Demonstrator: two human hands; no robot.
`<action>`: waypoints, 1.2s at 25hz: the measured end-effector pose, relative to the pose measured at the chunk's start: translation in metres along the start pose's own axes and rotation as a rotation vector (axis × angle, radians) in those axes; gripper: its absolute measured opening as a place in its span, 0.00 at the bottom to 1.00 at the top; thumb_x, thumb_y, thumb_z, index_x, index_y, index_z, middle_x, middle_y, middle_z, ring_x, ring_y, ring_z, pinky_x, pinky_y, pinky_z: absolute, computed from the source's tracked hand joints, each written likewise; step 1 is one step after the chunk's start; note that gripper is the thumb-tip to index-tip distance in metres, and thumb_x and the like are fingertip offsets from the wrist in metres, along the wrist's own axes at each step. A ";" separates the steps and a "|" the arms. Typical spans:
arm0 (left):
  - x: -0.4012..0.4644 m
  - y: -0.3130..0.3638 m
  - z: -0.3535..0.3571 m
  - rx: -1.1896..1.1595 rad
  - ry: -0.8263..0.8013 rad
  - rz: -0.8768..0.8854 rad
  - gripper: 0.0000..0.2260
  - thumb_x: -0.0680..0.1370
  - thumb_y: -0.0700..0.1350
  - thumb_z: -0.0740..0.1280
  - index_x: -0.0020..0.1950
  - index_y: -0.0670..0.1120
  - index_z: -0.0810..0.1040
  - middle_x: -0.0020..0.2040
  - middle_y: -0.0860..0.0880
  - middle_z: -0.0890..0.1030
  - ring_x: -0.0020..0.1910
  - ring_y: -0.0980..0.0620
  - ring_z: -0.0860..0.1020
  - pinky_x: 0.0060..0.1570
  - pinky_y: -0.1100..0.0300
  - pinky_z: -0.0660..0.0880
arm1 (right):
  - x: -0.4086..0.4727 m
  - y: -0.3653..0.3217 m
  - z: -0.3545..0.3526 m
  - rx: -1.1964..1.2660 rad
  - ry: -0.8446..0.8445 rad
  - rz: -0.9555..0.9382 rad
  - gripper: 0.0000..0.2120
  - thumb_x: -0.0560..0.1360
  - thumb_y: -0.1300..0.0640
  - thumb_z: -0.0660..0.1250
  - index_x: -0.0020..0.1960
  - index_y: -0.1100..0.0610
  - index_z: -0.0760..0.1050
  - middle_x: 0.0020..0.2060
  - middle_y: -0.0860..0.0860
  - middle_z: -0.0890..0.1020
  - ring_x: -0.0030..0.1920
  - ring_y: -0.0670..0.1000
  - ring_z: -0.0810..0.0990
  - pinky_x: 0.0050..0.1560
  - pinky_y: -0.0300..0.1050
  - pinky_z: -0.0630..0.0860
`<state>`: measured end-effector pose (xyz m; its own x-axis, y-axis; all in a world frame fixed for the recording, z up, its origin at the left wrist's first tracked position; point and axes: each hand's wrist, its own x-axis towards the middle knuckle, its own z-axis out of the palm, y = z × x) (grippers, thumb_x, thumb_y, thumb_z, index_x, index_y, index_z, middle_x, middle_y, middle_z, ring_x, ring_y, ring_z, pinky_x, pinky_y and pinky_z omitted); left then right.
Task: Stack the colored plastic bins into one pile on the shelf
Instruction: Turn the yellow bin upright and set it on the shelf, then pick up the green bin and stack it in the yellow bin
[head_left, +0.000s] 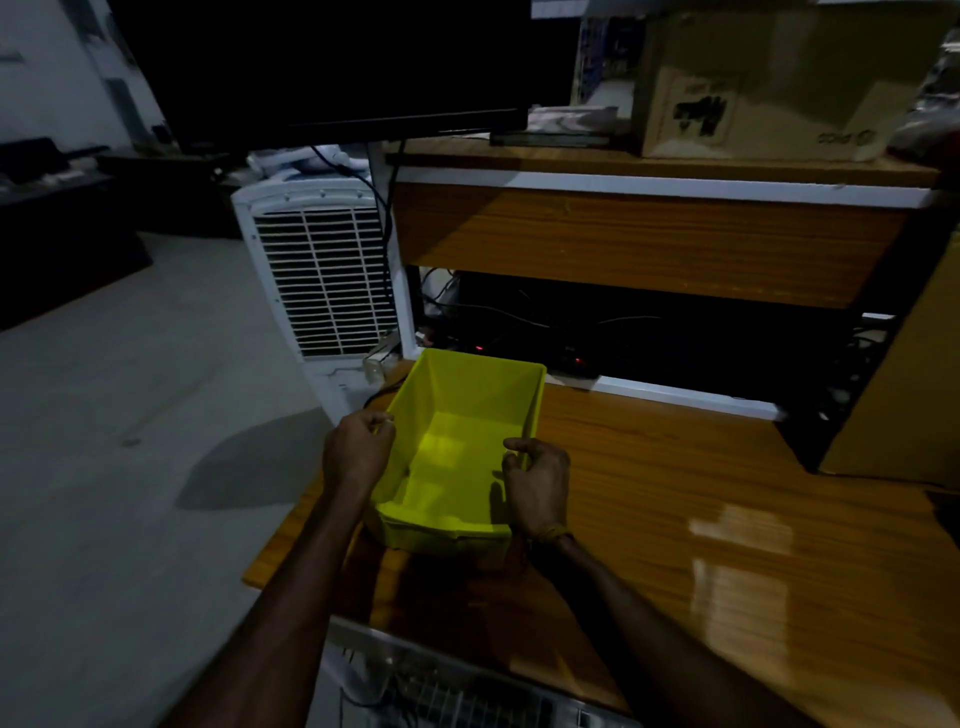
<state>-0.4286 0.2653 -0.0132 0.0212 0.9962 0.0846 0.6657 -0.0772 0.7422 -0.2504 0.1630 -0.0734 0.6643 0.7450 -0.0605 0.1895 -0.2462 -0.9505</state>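
glossy wooden shelf (675, 467) carries a yellow bin (457, 447) near its left edge.

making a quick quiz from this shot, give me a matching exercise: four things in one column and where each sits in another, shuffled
Things:
1. yellow bin
2. cardboard box
3. white cooler
4. right hand

Places:
A. on the upper shelf
B. on the floor, left of the desk
C. gripping the bin's right wall
D. on the wooden desk, between both hands

Pairs: 1-D, 2-A, 3-B, 4-C
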 end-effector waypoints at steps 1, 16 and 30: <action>0.006 -0.007 -0.005 0.010 0.002 0.001 0.10 0.77 0.44 0.67 0.55 0.46 0.85 0.55 0.42 0.85 0.54 0.40 0.81 0.49 0.56 0.74 | 0.001 0.002 0.012 0.005 -0.009 0.005 0.14 0.66 0.44 0.60 0.47 0.42 0.80 0.59 0.56 0.78 0.58 0.58 0.80 0.56 0.60 0.80; 0.007 -0.015 0.012 0.158 0.099 0.102 0.12 0.75 0.48 0.68 0.57 0.52 0.83 0.58 0.40 0.79 0.58 0.35 0.76 0.58 0.44 0.72 | -0.019 -0.018 0.023 -0.075 -0.014 -0.083 0.11 0.78 0.59 0.66 0.59 0.53 0.79 0.62 0.53 0.70 0.59 0.53 0.75 0.57 0.42 0.72; -0.161 0.156 0.211 -0.015 -0.301 0.551 0.16 0.80 0.50 0.63 0.69 0.55 0.71 0.72 0.50 0.68 0.68 0.48 0.69 0.50 0.57 0.75 | -0.021 0.054 -0.239 -0.274 0.403 -0.073 0.15 0.80 0.60 0.63 0.65 0.52 0.74 0.67 0.53 0.66 0.63 0.52 0.71 0.45 0.24 0.72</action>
<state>-0.1708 0.1011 -0.0508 0.5689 0.7774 0.2685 0.4865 -0.5813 0.6523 -0.0816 -0.0144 -0.0510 0.8590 0.4804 0.1771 0.3930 -0.3968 -0.8295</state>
